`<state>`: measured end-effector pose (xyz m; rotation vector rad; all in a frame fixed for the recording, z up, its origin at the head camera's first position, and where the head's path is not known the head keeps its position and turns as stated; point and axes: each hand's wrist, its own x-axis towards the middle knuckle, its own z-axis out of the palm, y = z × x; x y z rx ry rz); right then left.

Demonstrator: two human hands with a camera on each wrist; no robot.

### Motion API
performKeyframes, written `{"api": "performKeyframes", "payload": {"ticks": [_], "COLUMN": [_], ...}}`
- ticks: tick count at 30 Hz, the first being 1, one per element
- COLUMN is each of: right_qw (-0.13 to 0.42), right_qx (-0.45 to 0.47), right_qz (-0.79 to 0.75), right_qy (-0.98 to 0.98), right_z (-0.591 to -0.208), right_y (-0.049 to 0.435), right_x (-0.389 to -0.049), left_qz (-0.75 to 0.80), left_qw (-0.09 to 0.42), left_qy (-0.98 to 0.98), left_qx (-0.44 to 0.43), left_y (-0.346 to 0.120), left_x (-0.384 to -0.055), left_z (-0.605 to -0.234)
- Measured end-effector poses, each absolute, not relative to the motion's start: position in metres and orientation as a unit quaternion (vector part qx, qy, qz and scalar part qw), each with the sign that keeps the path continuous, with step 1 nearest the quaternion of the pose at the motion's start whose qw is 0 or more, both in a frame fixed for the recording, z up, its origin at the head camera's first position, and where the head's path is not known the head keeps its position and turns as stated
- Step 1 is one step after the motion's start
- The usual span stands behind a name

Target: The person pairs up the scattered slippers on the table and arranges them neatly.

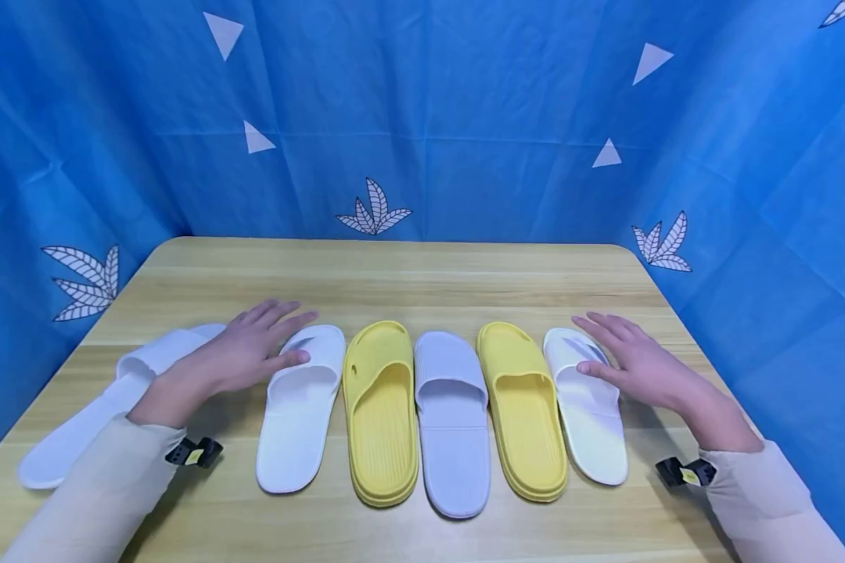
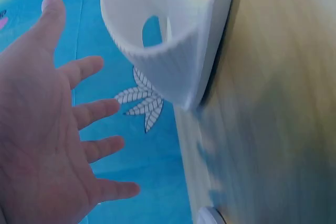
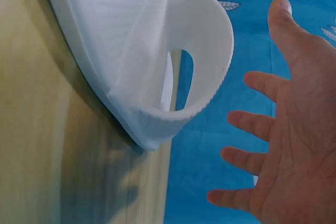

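Left hand [image 1: 249, 350] is released, fingers spread, near the row's left white slipper [image 1: 292, 446]. Right hand [image 1: 634, 363] is likewise released, fingers extended, near the right white slipper [image 1: 598, 438]. Between these slippers lie, left to right, one yellow slipper [image 1: 383, 438], a lavender slipper [image 1: 454, 461] and a second yellow slipper [image 1: 531, 430], toes away from the person. A pale slipper [image 1: 73, 442] lies aslant at far left, partly hidden by the left hand and sleeve [image 1: 98, 493]. All rest on a wood-grain table [image 1: 422, 277]; beyond hangs a blue curtain [image 1: 422, 86].
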<state>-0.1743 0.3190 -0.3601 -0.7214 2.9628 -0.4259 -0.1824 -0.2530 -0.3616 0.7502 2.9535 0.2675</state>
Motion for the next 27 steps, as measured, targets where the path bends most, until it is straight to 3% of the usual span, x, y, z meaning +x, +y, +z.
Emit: {"api": "performKeyframes", "payload": {"ticks": [16, 27], "right_qw": [0.063, 0.063], "right_qx": [-0.214, -0.209], "right_qz": [-0.159, -0.14], "right_qy": [0.962, 0.966], "right_z": [-0.362, -0.366], "right_y": [0.303, 0.294], "right_x": [-0.159, -0.15], "left_qz": [0.09, 0.095], "left_qw": [0.06, 0.088], "left_qy": [0.951, 0.956], "left_qx": [0.289, 0.263], "left_y": [-0.229, -0.216], "left_x": [-0.162, -0.155], "left_z": [-0.362, -0.368]}}
